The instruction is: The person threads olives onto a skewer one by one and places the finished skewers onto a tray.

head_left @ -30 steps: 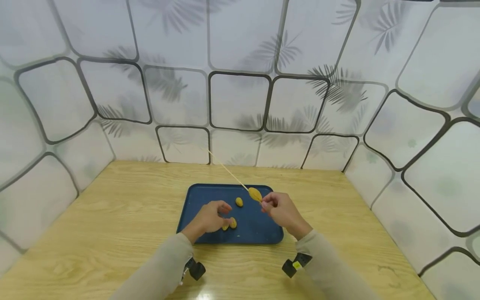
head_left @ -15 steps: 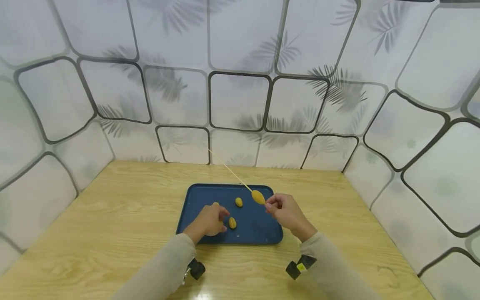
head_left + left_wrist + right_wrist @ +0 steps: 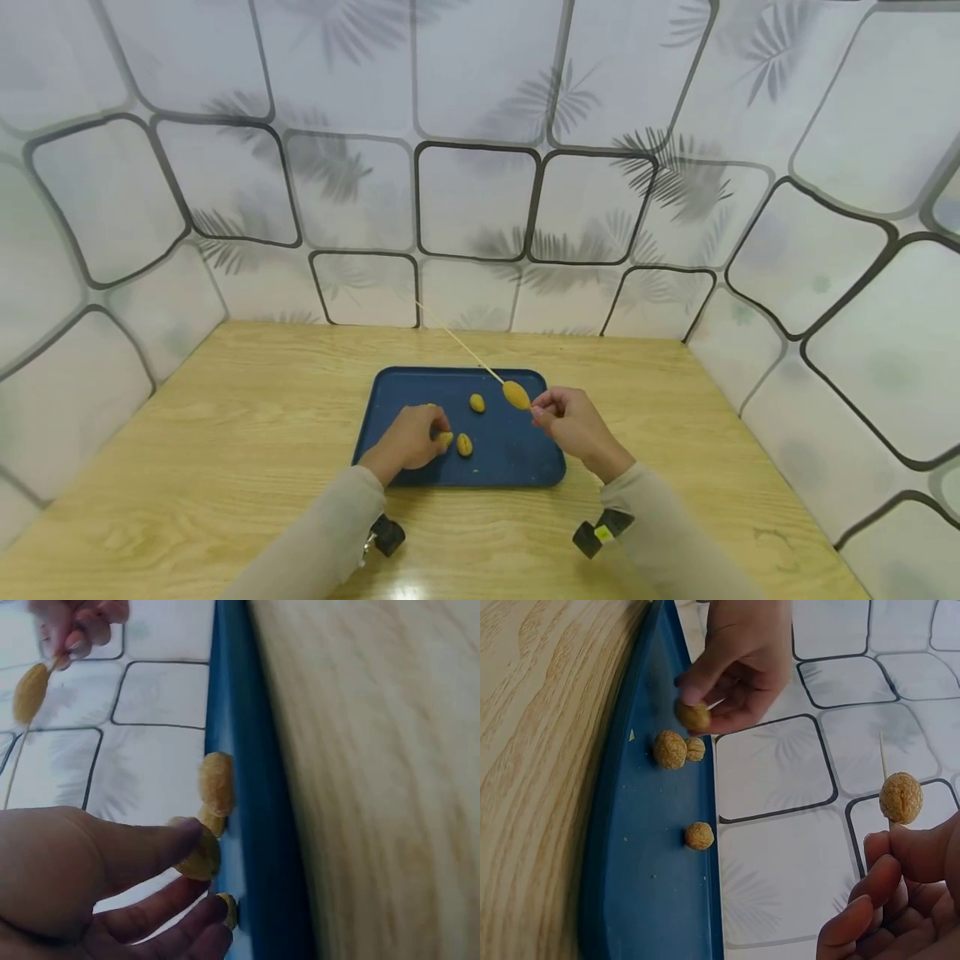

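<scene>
Pinching a ball (image 3: 201, 860) in left fingers (image 3: 154, 907), seemingly above the tray (image 3: 517, 450); gripping a stick (image 3: 883, 757) through another ball (image 3: 901, 798) in right fingers (image 3: 877, 881)!

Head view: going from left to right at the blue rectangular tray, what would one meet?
Bare left hand, nearer loose yellow oval piece, farther loose yellow oval piece, skewered yellow oval piece, bare right hand.
</scene>
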The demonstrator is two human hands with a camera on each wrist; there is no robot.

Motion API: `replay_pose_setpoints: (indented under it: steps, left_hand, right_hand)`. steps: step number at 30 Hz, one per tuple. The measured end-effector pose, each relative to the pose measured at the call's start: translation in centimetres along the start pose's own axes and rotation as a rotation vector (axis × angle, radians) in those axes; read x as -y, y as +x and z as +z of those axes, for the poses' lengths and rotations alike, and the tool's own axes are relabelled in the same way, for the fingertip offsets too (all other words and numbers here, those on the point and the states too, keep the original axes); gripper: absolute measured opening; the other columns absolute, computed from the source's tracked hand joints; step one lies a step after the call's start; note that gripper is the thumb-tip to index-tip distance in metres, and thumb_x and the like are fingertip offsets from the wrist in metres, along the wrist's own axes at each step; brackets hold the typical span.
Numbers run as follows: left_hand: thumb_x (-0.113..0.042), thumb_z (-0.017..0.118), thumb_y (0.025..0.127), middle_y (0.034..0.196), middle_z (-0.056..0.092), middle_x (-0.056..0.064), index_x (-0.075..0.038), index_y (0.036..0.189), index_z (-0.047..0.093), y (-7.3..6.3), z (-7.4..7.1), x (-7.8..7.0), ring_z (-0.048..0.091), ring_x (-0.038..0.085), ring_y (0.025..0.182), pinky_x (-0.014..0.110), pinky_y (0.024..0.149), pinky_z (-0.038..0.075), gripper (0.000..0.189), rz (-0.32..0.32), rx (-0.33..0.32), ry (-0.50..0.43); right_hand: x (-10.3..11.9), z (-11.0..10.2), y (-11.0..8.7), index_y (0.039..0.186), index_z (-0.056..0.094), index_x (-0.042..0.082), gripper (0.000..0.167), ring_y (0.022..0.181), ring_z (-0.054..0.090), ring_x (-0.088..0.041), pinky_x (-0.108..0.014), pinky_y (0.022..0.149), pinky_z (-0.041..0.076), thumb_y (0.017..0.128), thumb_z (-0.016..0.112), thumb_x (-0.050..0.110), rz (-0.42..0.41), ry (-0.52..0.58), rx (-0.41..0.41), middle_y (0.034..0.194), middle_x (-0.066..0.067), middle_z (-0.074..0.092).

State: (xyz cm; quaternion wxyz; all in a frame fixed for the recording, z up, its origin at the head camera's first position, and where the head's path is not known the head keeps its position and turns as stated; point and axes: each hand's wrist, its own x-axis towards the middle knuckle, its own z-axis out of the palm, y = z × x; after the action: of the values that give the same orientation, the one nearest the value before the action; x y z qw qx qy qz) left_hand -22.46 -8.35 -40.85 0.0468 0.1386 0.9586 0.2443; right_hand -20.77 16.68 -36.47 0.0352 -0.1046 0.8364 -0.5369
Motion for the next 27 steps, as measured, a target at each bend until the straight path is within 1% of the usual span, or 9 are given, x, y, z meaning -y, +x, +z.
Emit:
replay_pose_setpoints:
  steps: [2, 5, 8, 13, 16, 20, 23, 26, 27]
  left_hand:
    - [-0.011, 0.078, 0.084, 0.095, 0.064, 0.001, -0.013, 0.094, 0.065, 0.0, -0.1, 0.1, 0.06, 0.022, 0.091, 0.041, 0.082, 0.051, 0.017, 0.001, -0.033, -0.074]
    - [-0.012, 0.078, 0.084, 0.094, 0.063, 0.001, -0.014, 0.094, 0.062, 0.1, -0.3, 0.3, 0.059, 0.022, 0.089, 0.042, 0.079, 0.05, 0.018, 0.01, -0.069, -0.147]
    - [-0.013, 0.077, 0.085, 0.095, 0.062, 0.002, -0.012, 0.1, 0.064, 0.1, -0.5, 0.4, 0.059, 0.022, 0.089, 0.041, 0.075, 0.051, 0.02, 0.009, -0.092, -0.218]
    - [-0.013, 0.072, 0.089, 0.098, 0.062, 0.004, -0.008, 0.112, 0.065, 0.0, -1.1, 0.4, 0.06, 0.019, 0.083, 0.035, 0.067, 0.052, 0.025, -0.033, -0.135, -0.427]
    - [-0.01, 0.071, 0.09, 0.105, 0.061, 0.006, -0.007, 0.112, 0.065, -0.1, -1.6, 0.4, 0.061, 0.019, 0.086, 0.036, 0.069, 0.054, 0.023, -0.059, -0.158, -0.572]
    - [-0.007, 0.069, 0.091, 0.114, 0.061, 0.009, -0.008, 0.112, 0.064, -0.5, -2.0, 0.7, 0.063, 0.022, 0.091, 0.038, 0.07, 0.055, 0.022, -0.087, -0.179, -0.682]
    - [-0.008, 0.067, 0.093, 0.118, 0.06, 0.012, -0.008, 0.115, 0.062, -0.5, -2.4, 1.0, 0.061, 0.026, 0.091, 0.042, 0.07, 0.053, 0.023, -0.075, -0.195, -0.754]
    - [-0.008, 0.063, 0.096, 0.114, 0.059, 0.016, -0.005, 0.12, 0.058, -0.3, -3.1, 1.0, 0.06, 0.034, 0.092, 0.046, 0.07, 0.053, 0.025, -0.041, -0.195, -0.897]
    - [-0.008, 0.062, 0.096, 0.111, 0.059, 0.017, -0.004, 0.122, 0.056, -0.3, -3.4, 1.0, 0.06, 0.034, 0.091, 0.044, 0.069, 0.053, 0.026, -0.036, -0.194, -0.94]
  right_hand:
    - [-0.1, -0.1, 0.0, 0.094, 0.062, -0.003, 0.009, 0.066, 0.052, -0.023, -0.028, 0.057, 0.043, 0.098, 0.054, 0.0, 0.0, 0.002, 0.002, 0.076, -0.011, 0.057]
    - [-0.4, -0.1, 0.0, 0.094, 0.062, -0.004, 0.009, 0.066, 0.051, -0.022, -0.028, 0.055, 0.042, 0.098, 0.054, 0.001, 0.001, 0.009, 0.003, 0.074, -0.008, 0.056]
    - [-0.7, -0.1, 0.0, 0.095, 0.062, -0.004, 0.01, 0.065, 0.051, -0.021, -0.027, 0.054, 0.042, 0.098, 0.055, 0.001, -0.002, 0.012, 0.007, 0.072, -0.006, 0.055]
    - [-0.9, -0.2, 0.0, 0.094, 0.062, -0.004, 0.01, 0.064, 0.05, -0.02, -0.027, 0.054, 0.042, 0.098, 0.054, 0.001, -0.008, 0.012, 0.002, 0.073, -0.009, 0.056]
    - [-1.0, -0.1, 0.1, 0.093, 0.062, -0.004, 0.01, 0.064, 0.049, -0.02, -0.026, 0.053, 0.041, 0.098, 0.054, -0.001, -0.003, 0.022, -0.002, 0.075, -0.012, 0.057]
    - [-1.4, 0.1, 0.0, 0.092, 0.061, -0.004, 0.01, 0.062, 0.047, -0.017, -0.025, 0.053, 0.041, 0.097, 0.053, -0.002, 0.001, 0.029, 0.025, 0.076, -0.011, 0.058]
    - [-1.4, 0.2, -0.1, 0.091, 0.061, -0.003, 0.01, 0.061, 0.047, -0.017, -0.025, 0.053, 0.041, 0.097, 0.053, -0.002, 0.001, 0.029, 0.034, 0.077, -0.013, 0.059]
    - [-1.4, 0.0, -0.2, 0.09, 0.061, -0.003, 0.01, 0.061, 0.047, -0.018, -0.025, 0.053, 0.041, 0.097, 0.053, -0.002, -0.014, 0.024, 0.028, 0.078, -0.016, 0.059]
    - [-1.4, -0.1, -0.2, 0.091, 0.061, -0.003, 0.01, 0.061, 0.047, -0.018, -0.025, 0.053, 0.041, 0.097, 0.054, -0.002, -0.022, 0.026, 0.03, 0.077, -0.017, 0.058]
